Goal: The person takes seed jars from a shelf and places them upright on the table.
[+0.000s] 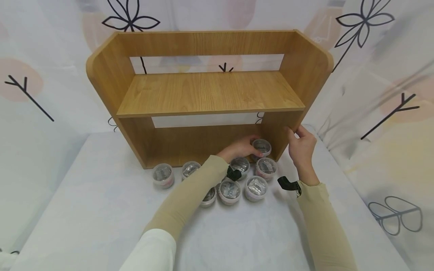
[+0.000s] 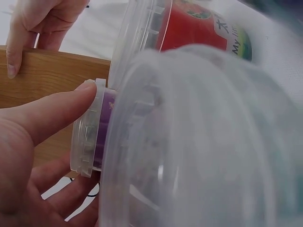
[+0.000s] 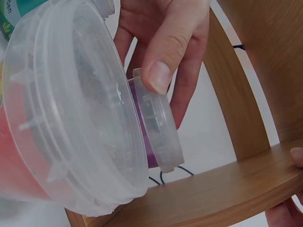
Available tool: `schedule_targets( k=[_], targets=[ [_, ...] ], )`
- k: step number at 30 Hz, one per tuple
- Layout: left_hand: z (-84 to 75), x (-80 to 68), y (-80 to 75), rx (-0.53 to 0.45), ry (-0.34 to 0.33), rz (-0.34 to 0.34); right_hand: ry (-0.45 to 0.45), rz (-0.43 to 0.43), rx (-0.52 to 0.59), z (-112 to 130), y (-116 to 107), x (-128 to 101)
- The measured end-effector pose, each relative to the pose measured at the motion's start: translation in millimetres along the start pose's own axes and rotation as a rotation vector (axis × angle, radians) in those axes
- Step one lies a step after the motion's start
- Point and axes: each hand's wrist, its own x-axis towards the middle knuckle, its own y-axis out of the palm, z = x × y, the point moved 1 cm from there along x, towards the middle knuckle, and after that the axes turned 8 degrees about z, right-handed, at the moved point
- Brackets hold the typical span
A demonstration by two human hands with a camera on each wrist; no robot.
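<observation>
Two hands are working at the wooden shelf [image 1: 210, 94] standing on the white table [image 1: 101, 210]. Right hand [image 1: 301, 148] is gripping the shelf's right side panel, fingers curled over its front edge. Left hand [image 1: 239, 148] is pinching one small plastic tub [image 1: 262, 146] at the lower compartment's right end, thumb on the lid rim. Remaining tubs [image 1: 230, 190] are sitting just in front. This tub is likely light, stiff and smooth; gripping across the ribbed lid rim should be limiting slip.
</observation>
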Motion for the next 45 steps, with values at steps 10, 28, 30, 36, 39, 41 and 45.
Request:
schedule_targets(
  k=[10,28,30,36,39,41,45],
  targets=[
    [-3.1,-2.5,-6.8,-0.056,0.012,-0.050,0.006,0.003,0.000,0.3,-0.7,0.4],
    [-15.9,-11.7,-22.2,-0.092,0.108,-0.081,0.043,0.019,0.016,1.3,-1.4,-1.1],
    [-17.4,-13.8,-23.5,-0.085,0.114,-0.083,0.048,0.025,0.014,1.3,-1.5,-1.5],
    [-22.8,-24.9,-27.0,-0.063,0.093,-0.088,0.039,0.016,0.011,0.7,-0.7,-1.1],
    [-25.7,-31.9,-28.5,-0.037,0.100,-0.089,0.032,0.014,0.006,0.9,-0.5,-1.0],
    [-27.2,-36.1,-29.1,-0.017,0.111,-0.093,0.025,0.012,0.003,1.3,-0.7,-1.0],
    [-30.3,-44.2,-29.4,0.016,0.145,-0.105,0.013,0.014,0.000,1.4,-1.4,-1.1]
  ],
)
